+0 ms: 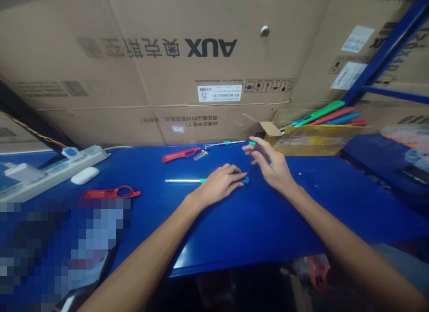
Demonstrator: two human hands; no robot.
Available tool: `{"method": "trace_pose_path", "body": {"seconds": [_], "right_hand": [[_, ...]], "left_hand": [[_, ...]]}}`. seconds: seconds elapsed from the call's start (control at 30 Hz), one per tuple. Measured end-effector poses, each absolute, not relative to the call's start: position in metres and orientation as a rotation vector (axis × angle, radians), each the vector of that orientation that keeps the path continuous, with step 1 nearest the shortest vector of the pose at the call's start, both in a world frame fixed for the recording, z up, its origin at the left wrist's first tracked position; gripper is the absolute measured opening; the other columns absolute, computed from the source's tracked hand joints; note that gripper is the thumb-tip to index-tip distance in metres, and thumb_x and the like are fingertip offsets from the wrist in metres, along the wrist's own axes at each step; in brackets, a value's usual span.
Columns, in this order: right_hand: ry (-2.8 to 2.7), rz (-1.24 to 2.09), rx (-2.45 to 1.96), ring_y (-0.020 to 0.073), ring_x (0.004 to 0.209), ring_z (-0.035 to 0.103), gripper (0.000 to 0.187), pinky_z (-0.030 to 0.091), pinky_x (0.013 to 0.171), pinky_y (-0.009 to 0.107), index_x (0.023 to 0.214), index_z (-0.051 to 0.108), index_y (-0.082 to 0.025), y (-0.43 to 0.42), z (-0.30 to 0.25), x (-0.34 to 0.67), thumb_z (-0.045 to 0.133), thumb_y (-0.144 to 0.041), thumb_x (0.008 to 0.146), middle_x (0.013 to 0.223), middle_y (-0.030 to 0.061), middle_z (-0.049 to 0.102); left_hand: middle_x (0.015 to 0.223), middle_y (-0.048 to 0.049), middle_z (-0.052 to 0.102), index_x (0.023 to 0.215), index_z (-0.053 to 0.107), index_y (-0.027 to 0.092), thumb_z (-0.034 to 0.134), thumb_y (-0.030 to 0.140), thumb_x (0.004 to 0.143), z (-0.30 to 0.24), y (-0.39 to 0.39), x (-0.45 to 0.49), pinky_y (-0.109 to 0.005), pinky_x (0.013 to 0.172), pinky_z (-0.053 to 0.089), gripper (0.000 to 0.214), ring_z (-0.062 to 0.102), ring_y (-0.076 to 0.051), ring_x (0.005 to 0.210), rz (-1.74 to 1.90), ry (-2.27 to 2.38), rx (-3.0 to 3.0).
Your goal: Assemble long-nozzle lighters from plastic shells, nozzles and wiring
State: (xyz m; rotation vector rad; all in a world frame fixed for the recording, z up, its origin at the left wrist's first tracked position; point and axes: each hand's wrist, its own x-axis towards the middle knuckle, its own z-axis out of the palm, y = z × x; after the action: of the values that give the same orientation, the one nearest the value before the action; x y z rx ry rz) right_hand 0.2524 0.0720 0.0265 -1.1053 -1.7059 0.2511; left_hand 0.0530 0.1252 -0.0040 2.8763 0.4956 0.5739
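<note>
My left hand [223,183] lies closed over a long-nosed lighter on the blue table. The lighter's metal tube [182,181] sticks out to the left, with a green collar at its base. Its blue handle end [246,180] shows past my fingertips; the middle is hidden under the hand. Just above and to the right, my right hand [271,166] has its thumb and fingers curled toward each other. A thin wire [249,168] runs from its fingertips down to the blue handle. Behind the hands lies another metal tube with green parts [228,143].
Red handle shells [181,154] [110,192] and a small clear part [201,155] lie on the blue table [147,231]. A cardboard box [311,140] of coloured lighters [321,113] stands at back right. A power strip [80,160] and white case [85,175] are left. Large cartons [134,79] wall the back.
</note>
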Motion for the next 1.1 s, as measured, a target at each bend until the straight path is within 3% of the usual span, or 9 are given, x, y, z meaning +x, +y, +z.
{"method": "trace_pose_path", "body": {"seconds": [0.1,0.27,0.43,0.53,0.63,0.77,0.83,0.97,1.1], "right_hand": [[-1.715,0.301,-1.037,0.0212,0.113,0.068,0.042,0.058,0.093,0.039,0.145,0.054,-0.031,0.07,0.03,0.249,0.047,-0.038,0.104,0.132,0.0065,0.068],[-1.686,0.132,-1.043,0.0201,0.091,0.07,0.029,0.058,0.089,0.039,0.122,0.071,-0.03,0.067,0.037,0.243,0.065,-0.039,0.095,0.1,0.0027,0.075],[-1.692,0.194,-1.076,0.0205,0.095,0.07,0.029,0.058,0.087,0.037,0.114,0.073,-0.027,0.066,0.047,0.25,0.052,-0.043,0.102,0.109,0.0063,0.074],[-1.645,0.235,-1.075,0.0193,0.083,0.071,0.025,0.059,0.079,0.035,0.107,0.074,-0.026,0.067,0.048,0.258,0.063,-0.045,0.096,0.098,0.0048,0.073],[-1.647,0.08,-1.104,0.02,0.082,0.069,0.022,0.058,0.082,0.037,0.101,0.076,-0.026,0.066,0.048,0.264,0.07,-0.044,0.091,0.094,0.0045,0.072],[-1.781,0.183,-1.083,0.0231,0.107,0.069,0.031,0.056,0.096,0.042,0.122,0.072,-0.029,0.064,0.051,0.268,0.054,-0.044,0.101,0.114,0.0065,0.074],[-1.807,0.309,-1.052,0.0227,0.108,0.069,0.035,0.057,0.095,0.042,0.13,0.067,-0.029,0.063,0.051,0.268,0.053,-0.043,0.101,0.117,0.0061,0.073],[-1.717,0.18,-1.084,0.0213,0.086,0.07,0.026,0.059,0.086,0.04,0.109,0.076,-0.028,0.064,0.051,0.266,0.071,-0.045,0.09,0.095,0.0038,0.074],[-1.752,0.185,-1.1,0.0217,0.094,0.07,0.027,0.057,0.09,0.04,0.112,0.075,-0.028,0.064,0.05,0.263,0.059,-0.044,0.098,0.105,0.0056,0.075]], "left_hand": [[0.12,-0.0101,0.065,0.132,0.064,0.019,0.049,0.035,0.104,-0.004,0.125,0.053,-0.041,0.1,0.048,0.036,0.059,-0.023,0.11,0.586,0.501,2.866],[0.121,-0.01,0.065,0.132,0.064,0.019,0.047,0.036,0.105,-0.005,0.124,0.055,-0.041,0.1,0.047,0.037,0.058,-0.024,0.109,0.582,0.486,2.861],[0.122,-0.0105,0.064,0.133,0.064,0.02,0.046,0.037,0.105,-0.004,0.122,0.057,-0.041,0.1,0.047,0.037,0.058,-0.024,0.11,0.574,0.47,2.852],[0.124,-0.0104,0.064,0.133,0.063,0.02,0.047,0.037,0.105,-0.003,0.122,0.057,-0.041,0.099,0.047,0.037,0.058,-0.024,0.112,0.567,0.483,2.849],[0.124,-0.0104,0.064,0.134,0.062,0.019,0.048,0.036,0.104,-0.002,0.121,0.057,-0.041,0.101,0.046,0.038,0.057,-0.024,0.113,0.562,0.477,2.846],[0.124,-0.0099,0.064,0.134,0.062,0.02,0.046,0.036,0.105,-0.002,0.121,0.057,-0.041,0.103,0.045,0.037,0.058,-0.023,0.113,0.567,0.464,2.835],[0.123,-0.01,0.064,0.134,0.063,0.02,0.046,0.037,0.105,-0.003,0.122,0.057,-0.042,0.103,0.045,0.037,0.058,-0.023,0.113,0.566,0.463,2.841],[0.124,-0.0099,0.064,0.134,0.063,0.02,0.046,0.037,0.105,-0.004,0.122,0.057,-0.041,0.099,0.046,0.037,0.058,-0.024,0.112,0.558,0.477,2.849],[0.124,-0.0093,0.064,0.133,0.063,0.02,0.046,0.036,0.105,-0.004,0.121,0.057,-0.04,0.1,0.045,0.037,0.058,-0.024,0.112,0.557,0.477,2.857]]}}
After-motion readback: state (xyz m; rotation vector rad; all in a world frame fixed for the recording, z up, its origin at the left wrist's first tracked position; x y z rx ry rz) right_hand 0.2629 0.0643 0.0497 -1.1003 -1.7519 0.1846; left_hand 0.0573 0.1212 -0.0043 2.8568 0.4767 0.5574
